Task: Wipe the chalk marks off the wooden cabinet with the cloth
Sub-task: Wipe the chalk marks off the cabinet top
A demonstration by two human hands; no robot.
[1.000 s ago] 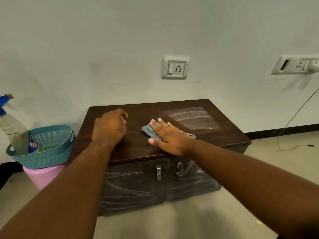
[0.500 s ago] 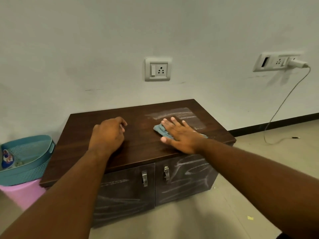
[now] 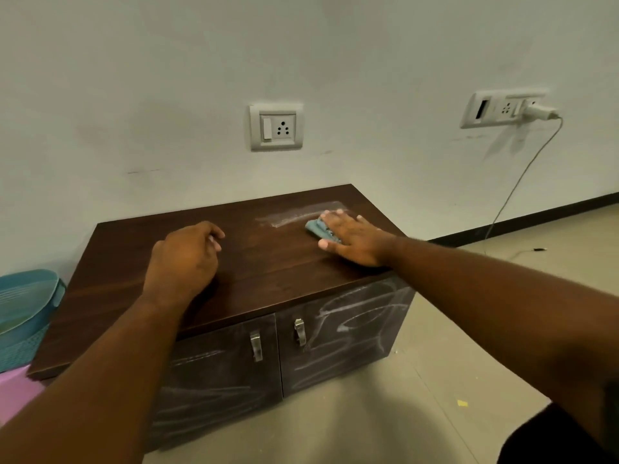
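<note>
A low dark wooden cabinet stands against the wall. White chalk smears streak the far right of its top, and chalk scribbles cover both doors. My right hand lies flat with straight fingers on a blue-grey cloth, pressing it onto the top at the edge of the smears. Most of the cloth is hidden under the palm. My left hand rests on the cabinet top left of centre, fingers loosely curled, holding nothing.
A teal basket sits on a pink bin left of the cabinet. Two sockets are on the wall; a charger cable hangs down to the floor at right.
My right hand has slid the cloth to the right and farther back across the top, into the chalk smears. The view has shifted right. My left hand stayed in place.
</note>
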